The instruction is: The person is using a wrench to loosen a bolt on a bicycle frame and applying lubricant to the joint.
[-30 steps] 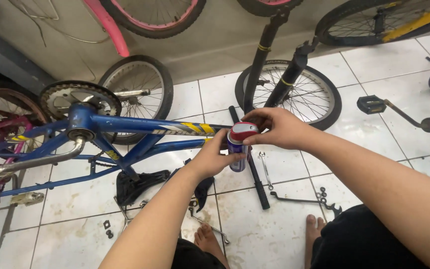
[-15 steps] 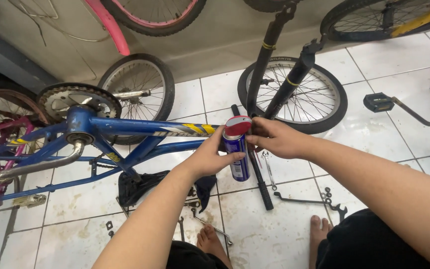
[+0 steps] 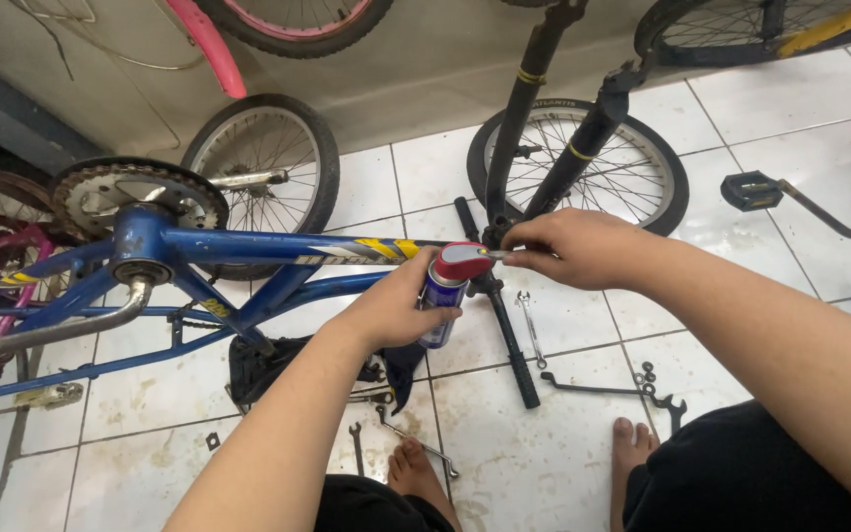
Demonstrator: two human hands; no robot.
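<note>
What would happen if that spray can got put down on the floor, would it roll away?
Laid on its side, the spray can would probably roll, since it is a smooth round cylinder and the tiled floor looks hard and flat. Standing up it may tip easily, being tall and narrow. It seems light: the left hand holds it alone.

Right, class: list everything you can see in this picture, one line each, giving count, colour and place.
Spray can: one, blue with red cap, centre, held.
Bicycle frame: one, blue, lying at left.
Chainring: one, dark, on frame's left.
Wheels: two loose, black tyres, against wall.
Fork: one, black, by right wheel.
Handlebar: one, black, on the floor.
Wrenches: several, silver, on tiles.
Pedal: one, black, right.
Floor: white tiles, stained.
Bare feet: two, bottom.
Left hand: grips the can.
Right hand: at the can's nozzle.
</note>
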